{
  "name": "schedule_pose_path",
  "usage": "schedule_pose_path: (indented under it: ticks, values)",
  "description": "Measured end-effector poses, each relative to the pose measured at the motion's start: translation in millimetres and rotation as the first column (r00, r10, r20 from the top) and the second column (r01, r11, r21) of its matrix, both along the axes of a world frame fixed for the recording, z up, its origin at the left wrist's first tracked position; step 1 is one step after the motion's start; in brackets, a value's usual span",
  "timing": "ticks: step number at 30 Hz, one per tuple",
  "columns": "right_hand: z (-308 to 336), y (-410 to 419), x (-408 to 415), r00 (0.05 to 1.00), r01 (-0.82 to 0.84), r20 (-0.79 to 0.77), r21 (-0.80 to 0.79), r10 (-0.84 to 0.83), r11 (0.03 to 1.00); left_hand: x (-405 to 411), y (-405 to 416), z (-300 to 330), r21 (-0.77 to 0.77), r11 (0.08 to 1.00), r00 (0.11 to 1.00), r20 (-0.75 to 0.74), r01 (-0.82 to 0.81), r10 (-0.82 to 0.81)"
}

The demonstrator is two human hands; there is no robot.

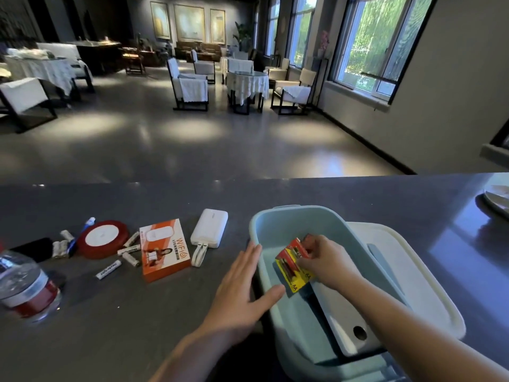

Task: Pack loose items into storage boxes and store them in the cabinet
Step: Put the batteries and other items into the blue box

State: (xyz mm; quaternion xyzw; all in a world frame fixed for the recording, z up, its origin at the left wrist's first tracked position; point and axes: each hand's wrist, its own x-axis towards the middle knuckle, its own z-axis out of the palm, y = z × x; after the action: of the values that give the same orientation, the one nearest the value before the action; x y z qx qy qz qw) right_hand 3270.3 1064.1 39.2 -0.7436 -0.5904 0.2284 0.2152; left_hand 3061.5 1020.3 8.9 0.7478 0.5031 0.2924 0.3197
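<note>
A pale blue storage box (278, 220) stands on the dark counter. Inside it my right hand (326, 260) pinches a red and yellow AA battery pack (293, 267) low over the box floor. My left hand (242, 285) lies flat with straight fingers against the box's left rim, thumb over the edge. Left of the box lie a white power bank (210, 231) with a short cable, an orange WiFi box (165, 248), a red ribbon spool (103, 238) and several loose white batteries (130, 253).
A white lid (413, 260) lies right of the box, partly under it. A grey flat device (344, 321) rests inside the box near me. A water bottle (24, 288) stands at the left edge, a black object (33, 249) behind it, a plate (498, 194) far right.
</note>
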Motion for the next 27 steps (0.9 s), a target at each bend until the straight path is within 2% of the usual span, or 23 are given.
schedule_pose_path:
  ticks: [2, 5, 8, 10, 12, 15, 17, 19, 22, 24, 27]
  values:
    - [-7, 9, -7, 0.994, -0.036, 0.103, -0.039, 0.039, 0.999, -1, -2, -3, -0.013, 1.0, 1.0, 0.023, 0.004, -0.003]
    - [-16, 24, -22, 0.99, -0.062, 0.117, -0.113, 0.075, 0.992, -3, -1, -5, -0.014, 1.0, 1.0, -0.003, 0.001, -0.001]
    - [-25, 34, -34, 0.966, -0.089, 0.226, -0.158, 0.124, 0.983, -3, -1, -4, -0.028, 1.0, 1.0, -0.01, -0.001, 0.0]
    - [-31, 36, -40, 0.897, -0.131, 0.399, -0.174, 0.191, 0.976, -3, -1, -3, -0.036, 0.999, 1.0, -0.013, -0.004, 0.004]
    - [-34, 35, -44, 0.778, -0.197, 0.563, -0.205, 0.28, 0.959, -3, -1, -3, -0.046, 0.999, 1.0, -0.023, -0.009, 0.008]
    - [-27, 32, -48, 0.662, -0.233, 0.673, -0.233, 0.329, 0.944, -7, -1, -6, -0.067, 0.997, 0.999, -0.013, -0.037, 0.036]
    - [-17, 30, -49, 0.738, -0.218, 0.625, -0.135, 0.254, 0.967, -17, 3, -16, -0.058, 0.981, 0.982, 0.022, -0.186, 0.188]
    - [-4, 29, -52, 0.867, -0.21, 0.477, 0.091, 0.143, 0.973, -38, 11, -27, -0.084, 0.906, 0.905, 0.062, -0.415, 0.42]
    - [20, 27, -76, 0.953, -0.238, 0.266, 0.365, 0.145, 0.9, -76, 36, -37, -0.061, 0.802, 0.804, -0.061, -0.595, 0.592]
    - [31, 34, -102, 0.951, -0.298, 0.193, 0.368, 0.241, 0.881, -96, 60, -38, -0.004, 0.782, 0.773, -0.158, -0.623, 0.615]
    - [27, 54, -144, 0.899, -0.423, 0.198, 0.169, 0.39, 0.89, -115, 95, -40, -0.005, 0.791, 0.747, -0.332, -0.612, 0.576]
